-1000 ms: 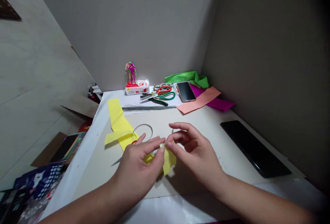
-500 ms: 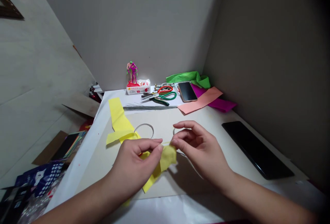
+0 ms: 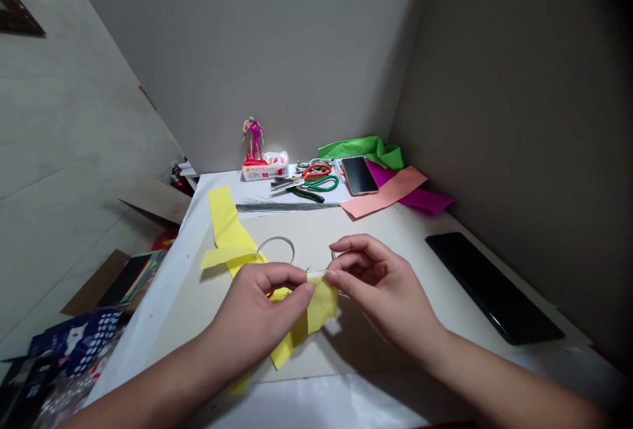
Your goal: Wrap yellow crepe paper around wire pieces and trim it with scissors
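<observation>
Between my hands hangs a piece of yellow crepe paper (image 3: 322, 300), its top edge pinched at both ends. My left hand (image 3: 262, 314) is closed on its left end, thumb against forefinger. My right hand (image 3: 383, 281) pinches the upper right corner, forefinger arched above. A narrow pale strip shows along the top edge between the fingertips; I cannot tell if it is wire or tape. Beyond my left hand lie a long yellow paper strip (image 3: 227, 221) and a ring-shaped roll (image 3: 277, 239) standing on the board. Another round edge is mostly hidden behind my right fingers.
Scissors (image 3: 291, 184) with red and green handles lie at the back near thin wires (image 3: 287, 207) and a phone (image 3: 360, 175). A tissue pack (image 3: 266, 167) bears a pipe-cleaner figure (image 3: 254, 138). Salmon paper (image 3: 384, 193) and a black slab-like device (image 3: 492, 287) lie to the right.
My left fingertips have shifted slightly along the paper's top edge, and more of the pale strip shows. My right hand has barely moved.
</observation>
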Tool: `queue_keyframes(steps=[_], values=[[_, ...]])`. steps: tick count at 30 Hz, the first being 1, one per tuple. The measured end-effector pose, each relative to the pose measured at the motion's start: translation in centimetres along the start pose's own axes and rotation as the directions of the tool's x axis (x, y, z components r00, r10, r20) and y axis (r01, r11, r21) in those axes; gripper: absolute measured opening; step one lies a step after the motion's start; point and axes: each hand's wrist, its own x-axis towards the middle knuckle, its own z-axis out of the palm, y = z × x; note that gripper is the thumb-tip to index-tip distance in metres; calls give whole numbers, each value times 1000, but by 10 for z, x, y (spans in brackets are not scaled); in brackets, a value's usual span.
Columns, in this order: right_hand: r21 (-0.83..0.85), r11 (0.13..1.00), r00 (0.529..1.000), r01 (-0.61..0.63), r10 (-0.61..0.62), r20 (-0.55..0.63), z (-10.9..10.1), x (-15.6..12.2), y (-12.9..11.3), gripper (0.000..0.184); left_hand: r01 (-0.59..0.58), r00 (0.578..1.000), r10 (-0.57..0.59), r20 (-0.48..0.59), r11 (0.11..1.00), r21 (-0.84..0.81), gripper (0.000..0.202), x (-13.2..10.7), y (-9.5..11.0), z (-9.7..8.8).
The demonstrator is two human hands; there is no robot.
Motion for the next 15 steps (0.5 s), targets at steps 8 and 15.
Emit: queue_keyframes(steps=[8, 15], values=[[-146, 978, 988, 147, -137, 76, 1, -3, 2, 17, 108, 967, -81, 241, 989, -98, 27, 3, 3, -6], [-270, 892, 916, 363, -289, 278, -1, -4, 1, 23, 157, 901, -99, 423, 982, -104, 38, 2, -9, -9]])
